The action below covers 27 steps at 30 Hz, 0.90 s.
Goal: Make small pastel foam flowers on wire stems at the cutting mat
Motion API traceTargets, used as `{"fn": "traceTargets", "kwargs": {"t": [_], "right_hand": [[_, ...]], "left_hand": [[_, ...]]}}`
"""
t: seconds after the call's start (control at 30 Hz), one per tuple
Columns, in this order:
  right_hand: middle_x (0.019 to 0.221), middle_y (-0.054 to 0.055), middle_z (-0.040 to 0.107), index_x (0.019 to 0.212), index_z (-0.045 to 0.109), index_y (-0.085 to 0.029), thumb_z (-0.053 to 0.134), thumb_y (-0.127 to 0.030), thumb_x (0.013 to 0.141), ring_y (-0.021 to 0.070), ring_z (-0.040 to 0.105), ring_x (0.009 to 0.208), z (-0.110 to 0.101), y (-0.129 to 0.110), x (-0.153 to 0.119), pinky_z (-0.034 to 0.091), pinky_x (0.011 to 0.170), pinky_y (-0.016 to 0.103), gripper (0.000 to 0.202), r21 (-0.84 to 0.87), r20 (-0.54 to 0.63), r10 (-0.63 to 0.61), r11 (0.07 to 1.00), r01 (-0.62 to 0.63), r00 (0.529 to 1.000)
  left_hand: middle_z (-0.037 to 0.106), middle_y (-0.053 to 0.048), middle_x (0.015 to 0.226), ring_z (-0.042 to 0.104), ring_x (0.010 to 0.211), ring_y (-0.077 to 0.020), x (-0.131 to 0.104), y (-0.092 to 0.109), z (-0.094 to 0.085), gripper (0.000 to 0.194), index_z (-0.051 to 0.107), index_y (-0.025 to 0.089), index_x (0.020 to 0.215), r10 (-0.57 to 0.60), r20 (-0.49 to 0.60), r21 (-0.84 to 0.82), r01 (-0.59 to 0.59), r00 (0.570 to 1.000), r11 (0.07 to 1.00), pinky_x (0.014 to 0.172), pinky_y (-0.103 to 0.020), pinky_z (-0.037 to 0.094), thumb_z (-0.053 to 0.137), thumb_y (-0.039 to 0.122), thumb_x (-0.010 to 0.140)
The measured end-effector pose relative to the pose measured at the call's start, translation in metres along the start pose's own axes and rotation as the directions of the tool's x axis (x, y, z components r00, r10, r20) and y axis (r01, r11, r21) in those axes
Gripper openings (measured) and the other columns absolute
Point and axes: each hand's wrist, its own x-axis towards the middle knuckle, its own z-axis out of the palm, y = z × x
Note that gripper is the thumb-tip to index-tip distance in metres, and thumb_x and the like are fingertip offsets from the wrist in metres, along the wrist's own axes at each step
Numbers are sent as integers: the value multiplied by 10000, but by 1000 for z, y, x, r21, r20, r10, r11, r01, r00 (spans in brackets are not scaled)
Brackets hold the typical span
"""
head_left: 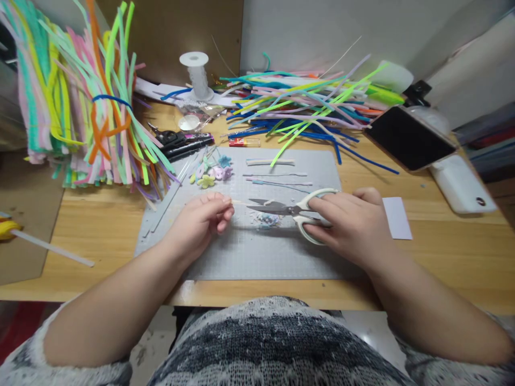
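Note:
My left hand (pixel 207 217) pinches a thin pale stem (pixel 240 202), whose free end points right. My right hand (pixel 350 222) has its fingers through the handles of white-handled scissors (pixel 295 210). The parted dark blades reach left to near the stem's end; whether they touch it I cannot tell. Beneath the blades a small pile of pale clippings (pixel 266 219) lies on the grey cutting mat (pixel 249 252). Thin cut stems (pixel 277 180) lie farther back on the mat. Small pastel flowers (pixel 211 170) are grouped at the mat's back left.
Bundled pipe cleaners (pixel 80 102) stand at the left, with loose ones (pixel 298 102) behind the mat. A white spool (pixel 198 78) is at the back. A phone (pixel 410 138), a white case (pixel 462 185) and a paper piece (pixel 397 218) are at the right.

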Motion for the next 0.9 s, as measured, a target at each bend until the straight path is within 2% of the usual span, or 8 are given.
{"fn": "traceTargets", "kwargs": {"t": [0.23, 0.5, 0.9], "right_hand": [[790, 39, 698, 909, 634, -189, 527, -394, 905, 183, 576, 722, 0, 0, 0, 243, 719, 343, 232, -5, -3, -3, 1000, 3, 1000], [760, 36, 682, 921, 645, -202, 473, -406, 935, 180, 564, 724, -1, 0, -2, 227, 713, 348, 268, -17, -1, -21, 1000, 21, 1000], [760, 19, 685, 930, 659, -203, 491, -356, 929, 172, 577, 695, -2, -1, -1, 234, 704, 351, 227, -23, 4, -12, 1000, 12, 1000]], "left_hand": [[455, 41, 542, 360, 388, -34, 2, 2, -2, 201, 463, 146, 618, -166, 92, -160, 179, 982, 971, 403, -178, 254, 611, 179, 750], [442, 47, 532, 340, 365, -28, 2, 3, -1, 180, 460, 149, 627, -283, 166, -242, 318, 945, 917, 387, -168, 280, 580, 133, 761], [436, 45, 536, 324, 361, -22, 2, 3, -2, 185, 480, 135, 619, -308, 186, -255, 348, 933, 902, 381, -164, 293, 569, 138, 782]]}}
